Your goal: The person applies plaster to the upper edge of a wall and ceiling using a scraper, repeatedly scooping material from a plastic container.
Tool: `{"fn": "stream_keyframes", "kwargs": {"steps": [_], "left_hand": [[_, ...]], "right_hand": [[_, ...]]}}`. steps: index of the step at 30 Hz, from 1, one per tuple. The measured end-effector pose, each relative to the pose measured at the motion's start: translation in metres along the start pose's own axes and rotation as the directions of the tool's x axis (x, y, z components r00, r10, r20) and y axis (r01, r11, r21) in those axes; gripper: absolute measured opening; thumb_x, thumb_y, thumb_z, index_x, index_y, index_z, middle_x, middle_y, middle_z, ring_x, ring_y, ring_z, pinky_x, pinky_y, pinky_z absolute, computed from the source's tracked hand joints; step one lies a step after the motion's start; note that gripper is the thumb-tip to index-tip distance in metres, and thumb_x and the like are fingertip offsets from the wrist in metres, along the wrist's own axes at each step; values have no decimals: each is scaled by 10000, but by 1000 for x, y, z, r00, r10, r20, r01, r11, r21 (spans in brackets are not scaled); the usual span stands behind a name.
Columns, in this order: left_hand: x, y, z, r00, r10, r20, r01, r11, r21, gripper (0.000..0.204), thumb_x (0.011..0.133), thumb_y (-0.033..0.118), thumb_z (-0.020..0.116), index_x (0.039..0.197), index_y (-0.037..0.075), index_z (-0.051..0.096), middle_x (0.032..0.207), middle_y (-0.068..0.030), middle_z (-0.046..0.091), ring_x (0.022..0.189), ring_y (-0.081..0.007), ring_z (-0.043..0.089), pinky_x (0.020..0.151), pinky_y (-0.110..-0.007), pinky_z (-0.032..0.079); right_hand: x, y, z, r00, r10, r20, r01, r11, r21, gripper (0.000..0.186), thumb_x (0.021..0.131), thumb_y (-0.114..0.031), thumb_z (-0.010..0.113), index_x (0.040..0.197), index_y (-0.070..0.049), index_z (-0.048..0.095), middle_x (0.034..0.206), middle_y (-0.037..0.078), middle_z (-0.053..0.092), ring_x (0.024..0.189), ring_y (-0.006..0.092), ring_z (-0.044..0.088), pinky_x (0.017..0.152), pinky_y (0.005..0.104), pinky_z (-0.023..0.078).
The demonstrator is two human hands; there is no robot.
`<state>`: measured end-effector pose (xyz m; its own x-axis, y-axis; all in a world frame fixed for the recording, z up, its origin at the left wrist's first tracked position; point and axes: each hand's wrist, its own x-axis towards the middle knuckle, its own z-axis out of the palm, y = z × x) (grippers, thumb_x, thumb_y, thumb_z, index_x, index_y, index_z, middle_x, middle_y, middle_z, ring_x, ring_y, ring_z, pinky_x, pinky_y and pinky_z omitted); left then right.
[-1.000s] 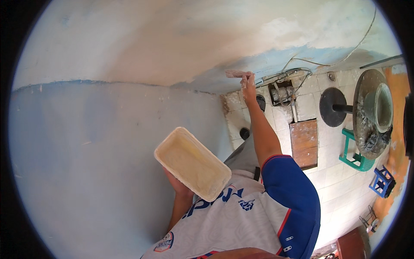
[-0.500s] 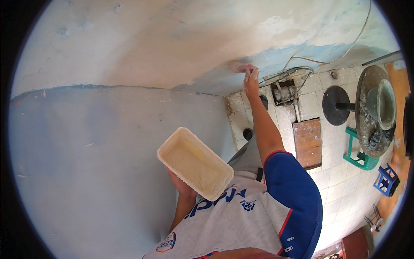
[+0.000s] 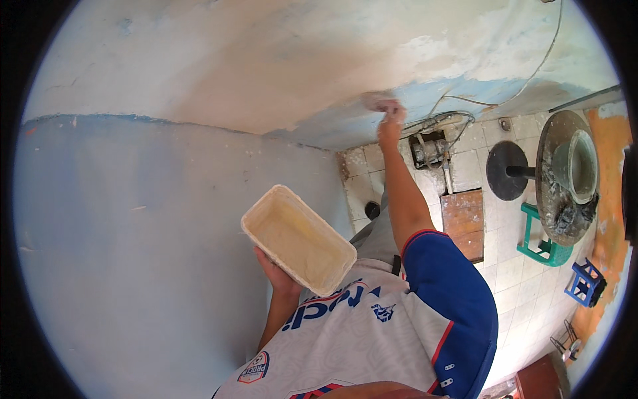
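Note:
My left hand (image 3: pixel 278 276) grips a pale rectangular plastic tub (image 3: pixel 340 247) from below and the side, in front of my shirt. Its inside is coated with cream-coloured paste, and its rim is crusted. At the wall ahead, my right hand (image 3: pixel 391 124) is reached out with whitish smears on its fingers. The fingers are closed around a small flat thing, blurred and reddish, pressed to the wall or very near it. There the wall (image 3: pixel 266 73) changes from a beige coat to a bare light blue strip.
A pump (image 3: pixel 428 151) with hoses sits in a floor opening, beside a wooden board (image 3: pixel 463 223). To the right stand a round table (image 3: pixel 550 213) bearing a grey basin (image 3: pixel 583 166), a green stool (image 3: pixel 551 255) and a blue stool (image 3: pixel 585 282). A blue-grey wall (image 3: pixel 133 266) rises at left.
My right hand has shifted slightly along the wall, with its fingers still closed. The tub is a little higher in view, and the surroundings have slid slightly left.

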<state>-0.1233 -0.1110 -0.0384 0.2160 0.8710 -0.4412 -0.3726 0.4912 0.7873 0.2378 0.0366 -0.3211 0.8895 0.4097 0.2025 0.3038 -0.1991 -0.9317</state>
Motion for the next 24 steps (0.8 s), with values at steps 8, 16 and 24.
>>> {"fn": "stream_keyframes", "kwargs": {"steps": [8,16,24], "left_hand": [[-1,3,8,996,2,-91,4,998,68,730,1059,662,211,1573,162,351,1564,-62,443,1399,-269,474,1128,-438,439],[0,2,3,996,-14,-88,15,1000,12,747,1051,677,216,1578,161,338,1583,-61,419,1411,-274,464,1143,-444,428],[3,3,13,990,-23,-139,32,998,59,743,1053,674,215,1589,170,320,1591,-66,409,1427,-277,445,1152,-452,419]], "right_hand": [[-31,2,8,997,41,73,-46,997,68,374,1074,-229,492,1332,39,450,1237,285,545,1158,466,538,971,511,445],[-22,26,35,959,-247,-138,192,927,-321,245,1069,-171,460,1129,44,563,1187,235,561,1070,436,562,918,520,460],[-34,-3,46,991,-128,-41,132,986,102,211,1089,-179,464,1106,30,493,1053,199,586,912,314,552,810,427,463]]}}
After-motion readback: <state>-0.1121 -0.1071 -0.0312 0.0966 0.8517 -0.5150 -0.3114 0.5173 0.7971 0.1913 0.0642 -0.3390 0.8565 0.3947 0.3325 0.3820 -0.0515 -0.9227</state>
